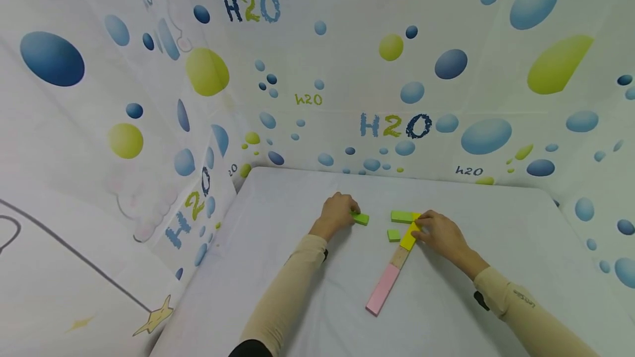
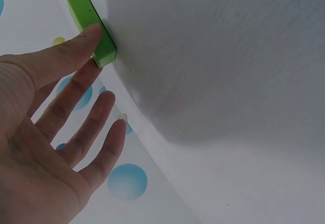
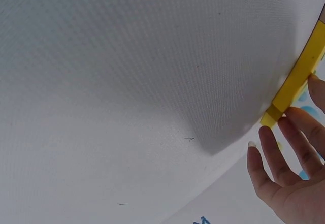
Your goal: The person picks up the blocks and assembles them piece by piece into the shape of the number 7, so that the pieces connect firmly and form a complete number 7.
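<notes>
My left hand point(image 1: 339, 214) pinches a green block point(image 2: 104, 51) between thumb and fingers, with its other fingers spread loosely in the left wrist view. To the right, my right hand point(image 1: 441, 234) holds a long yellow block point(image 1: 409, 237) at its far end, thumb and index finger against it. That block lies in a slanting row with a short wood-coloured block point(image 1: 399, 258) and a long pink block point(image 1: 382, 290). At the row's far end a small yellow piece point(image 3: 271, 116) shows by the fingertips. A longer green block point(image 1: 401, 216) extends leftward from there.
A small square green block point(image 1: 393, 235) lies left of the yellow block, between the two hands. White cloth covers the table point(image 1: 297, 191). A patterned curtain wall point(image 1: 342, 125) rises behind the table and along its left side.
</notes>
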Motion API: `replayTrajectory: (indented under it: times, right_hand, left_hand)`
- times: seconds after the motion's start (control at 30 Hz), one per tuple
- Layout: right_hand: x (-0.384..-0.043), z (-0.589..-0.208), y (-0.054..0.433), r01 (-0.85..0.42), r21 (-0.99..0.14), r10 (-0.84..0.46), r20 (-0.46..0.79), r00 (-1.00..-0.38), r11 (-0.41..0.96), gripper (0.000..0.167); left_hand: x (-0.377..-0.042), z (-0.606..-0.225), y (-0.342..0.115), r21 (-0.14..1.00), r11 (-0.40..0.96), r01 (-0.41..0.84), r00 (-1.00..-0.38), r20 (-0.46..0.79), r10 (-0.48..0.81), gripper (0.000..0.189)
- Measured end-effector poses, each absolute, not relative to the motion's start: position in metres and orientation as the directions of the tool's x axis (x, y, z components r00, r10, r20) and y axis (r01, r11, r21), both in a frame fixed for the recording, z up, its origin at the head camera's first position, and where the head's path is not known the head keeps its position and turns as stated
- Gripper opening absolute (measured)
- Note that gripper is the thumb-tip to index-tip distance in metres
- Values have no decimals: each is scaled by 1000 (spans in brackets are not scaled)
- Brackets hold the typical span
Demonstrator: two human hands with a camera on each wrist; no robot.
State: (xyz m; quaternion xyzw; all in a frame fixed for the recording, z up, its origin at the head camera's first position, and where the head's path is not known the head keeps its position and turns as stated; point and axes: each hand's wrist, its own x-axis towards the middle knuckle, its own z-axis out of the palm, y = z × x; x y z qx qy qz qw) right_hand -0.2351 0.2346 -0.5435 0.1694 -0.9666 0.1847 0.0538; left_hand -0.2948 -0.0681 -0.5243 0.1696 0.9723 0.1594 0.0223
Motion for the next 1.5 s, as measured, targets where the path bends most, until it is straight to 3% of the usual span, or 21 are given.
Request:
replayTrajectory:
  times: [0.63,1.5]
  right_hand:
    - [-233,-543,234,-348,-337,-307,172,-936,875,39]
    - [-233,-543,233,-341,-352,-297,173,-939,872,40]
  left_hand:
    - [-299,-528,-58,233,898,372,-926,34,375,30]
    - [-302,-535,-46,233,898,374,-927,47,373,32]
